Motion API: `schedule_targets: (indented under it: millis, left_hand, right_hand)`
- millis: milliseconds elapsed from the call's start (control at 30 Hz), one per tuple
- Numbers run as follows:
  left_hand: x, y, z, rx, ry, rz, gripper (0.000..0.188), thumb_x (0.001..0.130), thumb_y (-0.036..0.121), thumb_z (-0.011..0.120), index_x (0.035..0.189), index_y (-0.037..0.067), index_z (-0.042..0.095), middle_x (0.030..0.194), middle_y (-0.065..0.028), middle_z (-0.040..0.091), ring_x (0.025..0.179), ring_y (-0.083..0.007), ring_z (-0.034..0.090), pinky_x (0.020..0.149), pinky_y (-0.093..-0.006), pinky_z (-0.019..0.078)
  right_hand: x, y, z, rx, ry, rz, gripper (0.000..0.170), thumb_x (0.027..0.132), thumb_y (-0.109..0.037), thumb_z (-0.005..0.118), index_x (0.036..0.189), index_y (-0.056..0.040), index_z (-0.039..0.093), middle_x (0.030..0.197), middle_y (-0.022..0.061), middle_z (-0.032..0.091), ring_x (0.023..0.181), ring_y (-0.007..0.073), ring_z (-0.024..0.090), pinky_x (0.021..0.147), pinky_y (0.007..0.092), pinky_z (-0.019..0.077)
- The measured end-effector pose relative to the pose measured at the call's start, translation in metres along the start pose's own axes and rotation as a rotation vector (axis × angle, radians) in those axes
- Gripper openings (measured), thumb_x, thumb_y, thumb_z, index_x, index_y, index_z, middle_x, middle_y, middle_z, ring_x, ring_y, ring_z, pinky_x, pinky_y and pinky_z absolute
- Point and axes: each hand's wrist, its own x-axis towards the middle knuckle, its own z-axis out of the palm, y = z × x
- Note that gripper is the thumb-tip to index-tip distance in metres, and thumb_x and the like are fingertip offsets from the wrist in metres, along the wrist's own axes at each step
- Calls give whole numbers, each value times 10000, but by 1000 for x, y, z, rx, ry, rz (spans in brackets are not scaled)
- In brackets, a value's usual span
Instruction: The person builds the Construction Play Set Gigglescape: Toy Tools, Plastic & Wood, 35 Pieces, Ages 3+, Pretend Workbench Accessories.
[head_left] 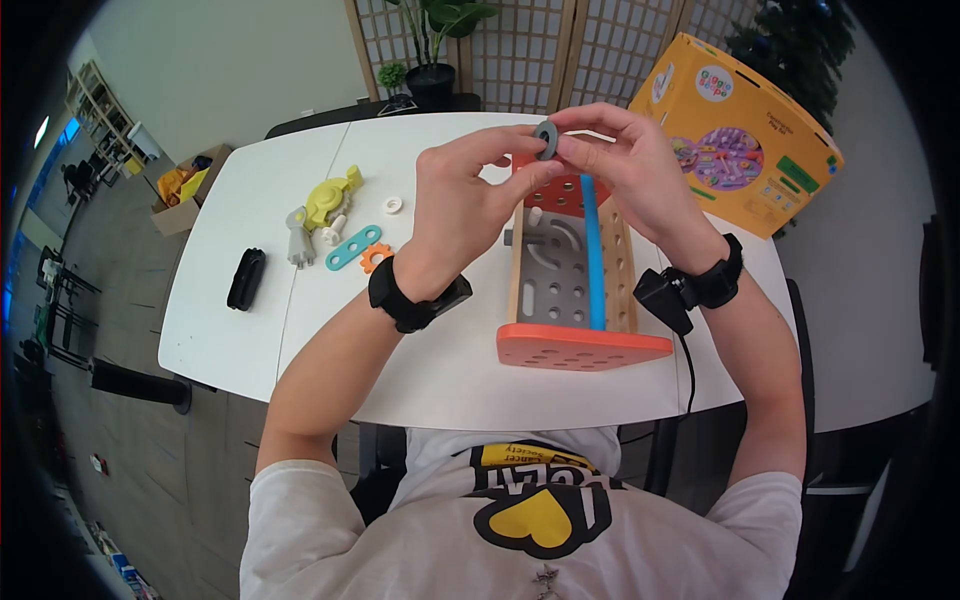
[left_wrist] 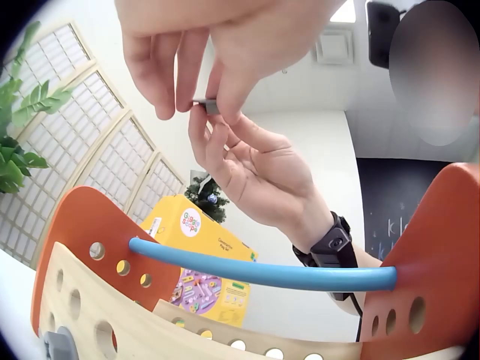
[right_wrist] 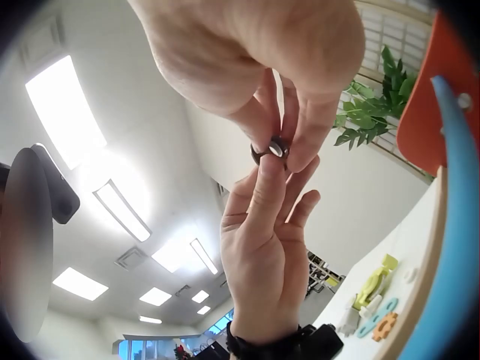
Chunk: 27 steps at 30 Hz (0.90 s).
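Note:
A small grey ring-shaped piece is pinched between both hands, above the far end of a toy workbench. The left hand grips its left side with thumb and finger; the right hand pinches it from the right. In the left wrist view the grey piece shows edge-on between the fingertips, and in the right wrist view the dark ring has its hole visible. Below the hands stands the workbench, with red end panels, a grey perforated board and a blue rod.
Left on the white table lie a yellow-green toy piece, a grey piece, a teal strip, an orange gear, a white ring and a black object. A yellow box stands back right.

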Motion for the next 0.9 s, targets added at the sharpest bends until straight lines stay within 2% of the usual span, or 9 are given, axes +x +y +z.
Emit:
schedule_targets:
  millis: [100, 200, 300, 500, 533, 567, 667, 733, 900]
  left_hand:
    - [-7, -1, 3, 29, -39, -15, 256, 902, 149, 793, 1113, 10, 756, 1031, -92, 782, 885, -170, 717, 798, -301, 579]
    - [-16, -12, 0, 7, -32, -218, 257, 944, 196, 744, 1133, 22, 743, 1051, -83, 771, 909, -170, 712, 808, -301, 571]
    - [-24, -26, -5, 131, -119, -394, 296, 976, 271, 701, 1117, 12, 735, 1052, -102, 758, 908, -190, 708, 815, -328, 566]
    - [-43, -44, -4, 123, -358, -849, 547, 957, 471, 683, 1100, -52, 756, 951, -177, 757, 882, -248, 712, 835, -377, 564]
    - [-45, -43, -4, 146, -379, -844, 558, 953, 476, 686, 1094, -58, 760, 925, -179, 756, 868, -251, 715, 824, -374, 565]
    - [-47, -40, -3, 169, -401, -840, 568, 948, 481, 689, 1089, -64, 764, 899, -180, 756, 854, -254, 717, 812, -371, 566]
    - [-54, -43, 1, 197, -414, -816, 584, 929, 484, 701, 1061, -80, 770, 864, -202, 756, 828, -276, 738, 777, -361, 578]
    - [-54, -42, 3, 184, -414, -839, 592, 919, 491, 701, 1035, -86, 771, 917, -246, 764, 862, -320, 762, 795, -367, 598]
    - [-55, -41, 3, 139, -389, -843, 564, 913, 460, 713, 1038, -87, 770, 909, -243, 765, 835, -316, 762, 776, -361, 599]
  right_hand:
    - [-11, -3, -3, -71, 65, 3, 305, 953, -119, 722, 1215, 27, 663, 1107, 139, 743, 1012, 178, 733, 876, 285, 586]
    - [-20, 3, -27, -163, 157, 55, 311, 937, -112, 733, 1193, 48, 659, 1099, 139, 739, 1010, 176, 713, 894, 287, 558]
    - [-25, 23, -56, -315, 214, 209, 305, 927, -105, 736, 1165, 69, 658, 1068, 131, 738, 986, 174, 698, 906, 296, 536]
    - [-22, 49, -46, -554, 58, 444, 199, 912, -51, 695, 1076, 62, 693, 1006, 140, 742, 946, 200, 708, 878, 320, 543]
    - [-19, 51, -44, -624, 19, 464, 186, 907, -46, 693, 1062, 57, 700, 996, 142, 744, 943, 210, 711, 874, 323, 544]
    - [-12, 58, -45, -745, -28, 461, 177, 900, -63, 730, 1045, 35, 699, 976, 119, 736, 941, 177, 709, 837, 323, 544]
    - [-4, 51, -31, -830, -109, 529, 154, 882, -82, 749, 986, 25, 712, 955, 115, 743, 919, 190, 713, 822, 337, 549]
    - [1, 65, -31, -855, -191, 536, 178, 869, -107, 773, 980, 19, 714, 938, 113, 744, 903, 195, 717, 816, 340, 554]
    - [2, 76, -33, -798, -303, 505, 218, 855, -153, 816, 962, 6, 712, 915, 104, 746, 872, 182, 724, 789, 310, 567]
